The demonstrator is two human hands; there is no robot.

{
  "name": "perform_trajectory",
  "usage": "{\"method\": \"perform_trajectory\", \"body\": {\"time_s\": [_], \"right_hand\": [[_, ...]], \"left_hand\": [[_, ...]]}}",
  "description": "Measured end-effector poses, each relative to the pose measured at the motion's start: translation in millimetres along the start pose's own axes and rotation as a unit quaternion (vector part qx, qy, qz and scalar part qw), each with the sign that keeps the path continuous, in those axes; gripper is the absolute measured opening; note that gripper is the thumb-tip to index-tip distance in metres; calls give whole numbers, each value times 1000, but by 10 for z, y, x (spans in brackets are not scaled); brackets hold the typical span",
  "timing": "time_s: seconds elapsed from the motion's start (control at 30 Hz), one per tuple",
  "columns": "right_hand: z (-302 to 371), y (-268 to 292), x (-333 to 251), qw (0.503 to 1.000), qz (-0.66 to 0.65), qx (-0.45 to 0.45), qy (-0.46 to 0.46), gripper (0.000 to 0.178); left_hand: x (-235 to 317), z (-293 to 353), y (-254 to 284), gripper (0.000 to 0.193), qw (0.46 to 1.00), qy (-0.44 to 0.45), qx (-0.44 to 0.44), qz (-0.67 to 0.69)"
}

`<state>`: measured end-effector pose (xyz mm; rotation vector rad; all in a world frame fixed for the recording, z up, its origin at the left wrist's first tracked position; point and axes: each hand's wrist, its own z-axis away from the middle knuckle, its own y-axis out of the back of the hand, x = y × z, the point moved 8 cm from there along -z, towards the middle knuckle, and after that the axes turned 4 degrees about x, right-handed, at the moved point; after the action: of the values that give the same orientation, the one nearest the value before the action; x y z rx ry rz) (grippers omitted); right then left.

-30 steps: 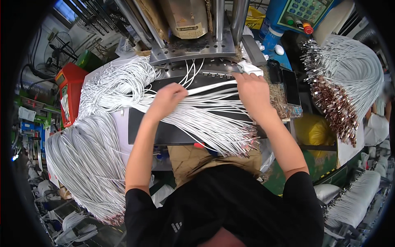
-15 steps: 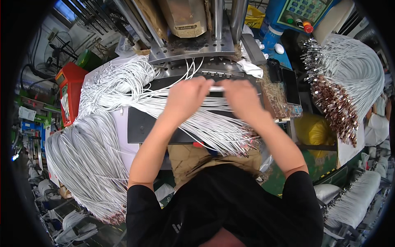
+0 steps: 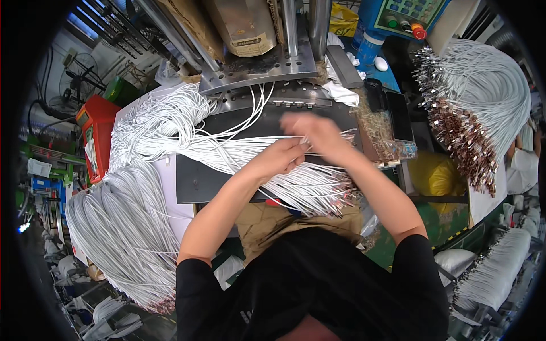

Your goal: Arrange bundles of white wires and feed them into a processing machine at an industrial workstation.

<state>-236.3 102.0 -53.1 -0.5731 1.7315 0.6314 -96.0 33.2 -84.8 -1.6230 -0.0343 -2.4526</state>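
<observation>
A bundle of white cables [image 3: 227, 153] lies across a black work board [image 3: 199, 179], its pinkish stripped ends [image 3: 341, 196] at the lower right. Over the bundle, my left hand [image 3: 280, 157] is closed, its thumb and fingertips pinched on a white cable near its end. My right hand [image 3: 318, 135] is just beyond and to the right, close to the left fingertips. Motion smears its fingers, so whether it grips anything is hidden. Beyond both hands is the metal press base [image 3: 261, 71], with a row of small metal connectors [image 3: 293, 104] along its near edge.
Loose white cables [image 3: 159, 116] are heaped at the left, and a thick grey-white bundle [image 3: 122, 227] hangs off the near left edge. Another coiled bundle [image 3: 483, 85] stands at the right. A phone [image 3: 400, 116] and a control panel with a red button [image 3: 418, 31] are at the far right.
Both hands were together near the connectors, with a pale piece between them. The left has come down toward me over the bundle; the right has turned and shifted slightly left.
</observation>
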Motion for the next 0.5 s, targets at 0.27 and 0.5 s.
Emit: {"method": "perform_trajectory", "body": {"time_s": [0.27, 0.5], "right_hand": [[207, -48, -43, 921, 337, -194, 1, 31], [-223, -45, 46, 806, 512, -25, 295, 33]], "left_hand": [[90, -303, 509, 30, 978, -14, 93, 187], [-48, -434, 627, 31, 969, 7, 133, 208]]}}
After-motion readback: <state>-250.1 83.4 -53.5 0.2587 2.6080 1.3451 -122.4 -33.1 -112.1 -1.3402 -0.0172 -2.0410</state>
